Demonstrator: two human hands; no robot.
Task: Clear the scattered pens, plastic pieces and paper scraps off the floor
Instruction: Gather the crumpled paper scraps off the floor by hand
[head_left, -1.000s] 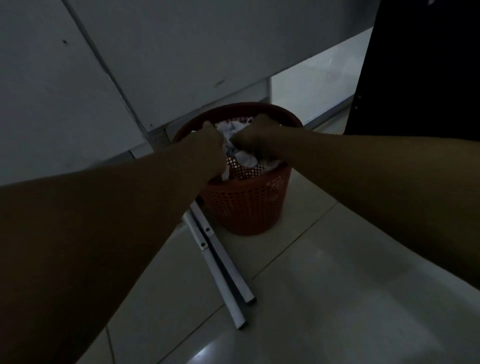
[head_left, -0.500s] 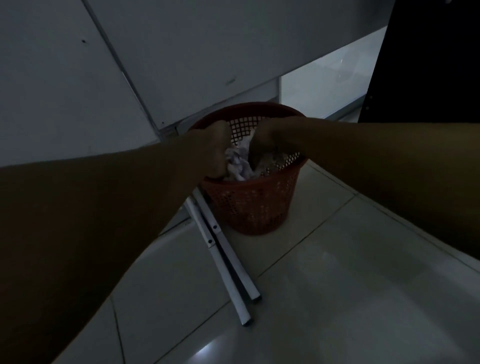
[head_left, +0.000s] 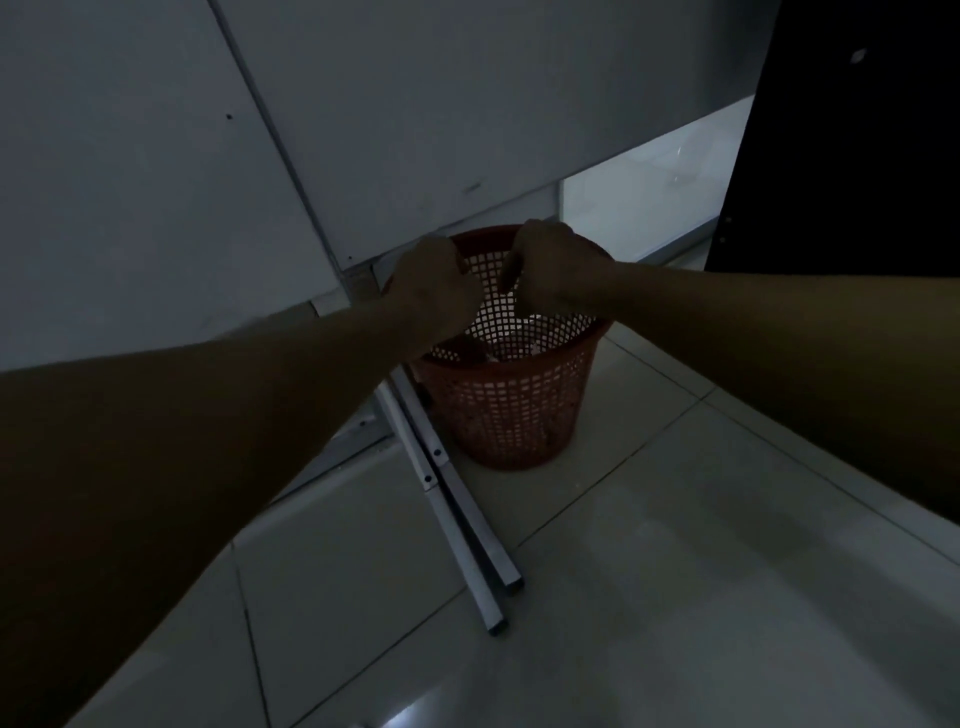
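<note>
On the far left I have the pale wall panels (head_left: 156, 182), and the basket sits tucked against their foot, out of the walking path, which is likely why it was set there. My left hand (head_left: 434, 286) hangs over the near-left rim of the red mesh basket (head_left: 511, 410), knuckles up and fingers curled under. In this dim light I cannot tell whether it is clenched on nothing or pinching some scrap. Just below it, two metal bars (head_left: 460, 514) lie side by side on the floor tiles (head_left: 675, 571), their far ends touching or nearly touching the basket's left side; they look like furniture parts, not litter.

Inside the basket I can make out pale crumpled paper (head_left: 511, 345) low down, so that part of the mess is already where it belongs. My right hand (head_left: 553, 270) is poised over the middle of the opening, close to the left one, fingers bent downward. Again I cannot say whether it grips anything. I judge both hands are held above the mouth so that whatever falls lands inside, not on the tiles.

On the right stands a dark cabinet (head_left: 857, 145). I see no pens or plastic pieces on the visible floor.
</note>
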